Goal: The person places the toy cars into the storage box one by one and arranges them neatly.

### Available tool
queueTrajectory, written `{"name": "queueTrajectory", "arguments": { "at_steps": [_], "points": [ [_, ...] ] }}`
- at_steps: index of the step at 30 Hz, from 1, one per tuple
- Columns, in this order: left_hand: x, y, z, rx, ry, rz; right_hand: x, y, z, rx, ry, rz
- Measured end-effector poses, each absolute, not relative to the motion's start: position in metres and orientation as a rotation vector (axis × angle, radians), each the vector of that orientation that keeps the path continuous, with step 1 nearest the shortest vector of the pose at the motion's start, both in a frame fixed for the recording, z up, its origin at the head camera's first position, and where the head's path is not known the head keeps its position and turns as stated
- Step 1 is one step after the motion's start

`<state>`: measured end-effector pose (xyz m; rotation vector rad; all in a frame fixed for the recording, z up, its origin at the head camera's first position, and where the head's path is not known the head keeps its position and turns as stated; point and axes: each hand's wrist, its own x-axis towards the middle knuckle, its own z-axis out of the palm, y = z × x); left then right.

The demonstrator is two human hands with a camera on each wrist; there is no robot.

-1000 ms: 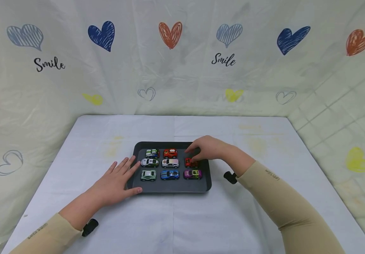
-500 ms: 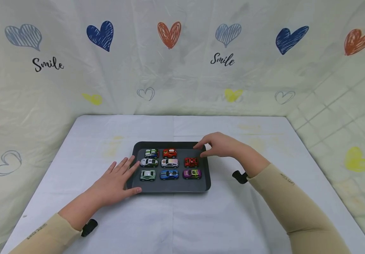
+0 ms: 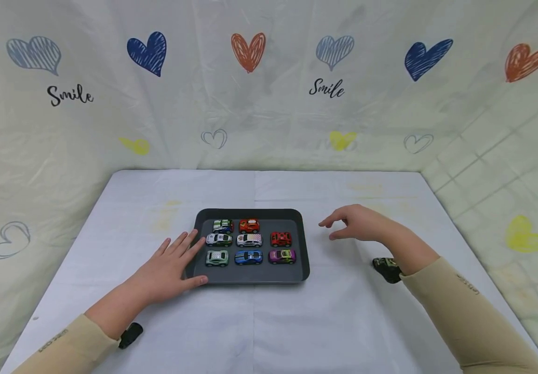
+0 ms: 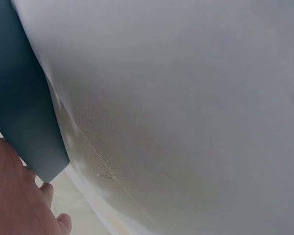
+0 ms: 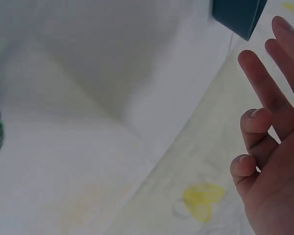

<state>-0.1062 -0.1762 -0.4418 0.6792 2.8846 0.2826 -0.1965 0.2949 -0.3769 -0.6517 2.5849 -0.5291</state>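
Observation:
My left hand (image 3: 168, 270) lies with spread, straight fingers at the left rim of a dark grey tray (image 3: 255, 276). On the tray stand several toy cars in three rows, among them a blue one (image 3: 249, 257), a purple one (image 3: 282, 256) and a pale green one (image 3: 216, 258). The back row has two, the nearer red car (image 3: 249, 225) beside a green-white one (image 3: 223, 226). Another red car (image 3: 281, 239) ends the middle row. Right of the tray, my right hand (image 3: 362, 223) hangs above the table, holding nothing, fingers loosely bent.
Beside my right wrist shows a small dark thing with green patches (image 3: 382, 264), partly seen at the left edge of the right wrist view. A white cloth covers the table (image 3: 250, 322). A curtain with printed hearts (image 3: 269, 104) rises behind and at the sides.
My right hand has left the red car at the middle row's right end and moved right, off the tray. The dark green-patched thing came out from behind the sleeve. My left hand stayed put.

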Motion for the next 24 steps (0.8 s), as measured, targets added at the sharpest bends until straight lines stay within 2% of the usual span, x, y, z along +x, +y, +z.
{"name": "queueTrajectory", "arguments": {
  "at_steps": [13,24],
  "points": [
    [-0.107,-0.176,-0.443,0.693,2.881,0.274,-0.162,0.357,-0.377,-0.534,2.601,-0.469],
    [-0.107,-0.176,-0.442,0.689,2.877,0.276,-0.147,0.394,-0.388,-0.409,2.59,-0.436]
  ]
}}
